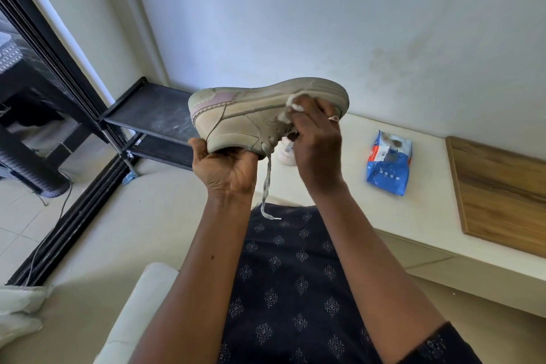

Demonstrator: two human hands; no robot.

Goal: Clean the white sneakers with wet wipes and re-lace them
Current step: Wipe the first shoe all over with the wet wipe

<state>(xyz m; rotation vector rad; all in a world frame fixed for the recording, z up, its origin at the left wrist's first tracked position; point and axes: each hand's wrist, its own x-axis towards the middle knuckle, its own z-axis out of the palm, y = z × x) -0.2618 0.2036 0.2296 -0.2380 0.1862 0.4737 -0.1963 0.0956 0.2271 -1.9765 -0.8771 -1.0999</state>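
The sneaker [236, 115] is held up in the air in front of the wall, turned sole-up with its heel to the left and its toe to the right. The left hand [227, 168] grips it from beneath at the heel end, with the fingers curled up into the shoe's opening and the thumb against the back of the heel. The right hand [316, 142] is at the toe half of the sneaker, its fingers bunched round a crumpled white wet wipe [295, 103] pressed against the side of the shoe just under the sole edge. A loose lace [267, 180] hangs straight down from the sneaker between the two wrists. Just behind and below the sneaker, a second white sneaker [286, 152] shows in part on a white ledge [339, 204]. To the right of the sneaker and lower, a blue wipes pack [388, 167] lies on the same ledge, with a wooden board [502, 195] farther right. To the sneaker's left stands a black rack [153, 115].
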